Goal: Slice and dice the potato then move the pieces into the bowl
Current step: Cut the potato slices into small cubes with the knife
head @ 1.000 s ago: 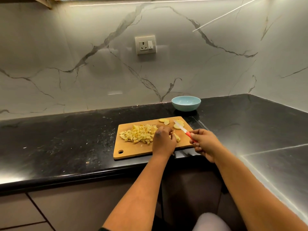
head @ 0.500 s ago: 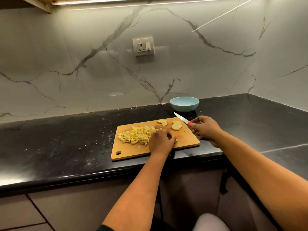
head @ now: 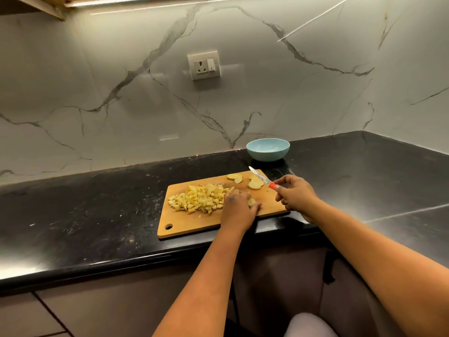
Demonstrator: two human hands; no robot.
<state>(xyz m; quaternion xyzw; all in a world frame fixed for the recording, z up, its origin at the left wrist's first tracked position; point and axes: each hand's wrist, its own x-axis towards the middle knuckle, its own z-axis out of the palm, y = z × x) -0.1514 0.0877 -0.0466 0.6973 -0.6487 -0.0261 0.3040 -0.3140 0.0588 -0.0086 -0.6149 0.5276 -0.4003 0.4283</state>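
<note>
A wooden cutting board [head: 184, 222] lies on the black counter. A heap of diced potato [head: 199, 198] covers its left middle. A few potato slices [head: 255, 184] lie near its far right corner. My left hand [head: 239, 207] rests on the board with its fingers curled over a potato piece [head: 252, 202]. My right hand [head: 295, 194] grips a red-handled knife [head: 261, 177], blade raised and pointing toward the far left above the slices. A light blue bowl [head: 268, 149] stands empty behind the board.
The black counter [head: 97, 215] runs left and wraps round the right corner. A marble wall with a power socket [head: 204, 65] stands behind. The counter's front edge lies just below the board, with cabinet fronts underneath.
My right hand has lifted the knife off the board and drawn it back to the right. My left hand stays on the potato piece. The camera has shifted slightly.
</note>
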